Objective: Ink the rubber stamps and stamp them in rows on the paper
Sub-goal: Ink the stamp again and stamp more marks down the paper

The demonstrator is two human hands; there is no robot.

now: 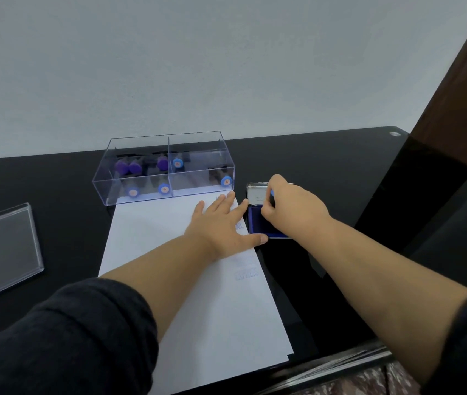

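- Near edge: white paper (198, 309) lies on our black table (326, 166), its bottom edge close to the table lip at 6 o'clock. A hard press could skate the sheet if the hold lets go.
- "EXPRESS" print (246, 274) sits along the paper's right edge at 3 o'clock of the sheet, with a fainter print above it. Prints look pale and uneven, so under-inking is our main risk.
- Left hand (223, 226): fingers straight and spread, flat on the paper; thumb reaches off the sheet to the ink pad's near corner. It covers part of the stamp column, so wet ink could smear onto the palm.
- Right hand (292, 206): fingers curled, pinching a blue-capped rubber stamp (271, 193) over the open blue ink pad (255, 220), just right of the paper. Stamp face hidden; can't tell contact. A tilted press inks one edge only.
- Far, 11 o'clock: clear box (164, 166) holds the other stamps. Its lid (1, 249) lies at 9 o'clock.
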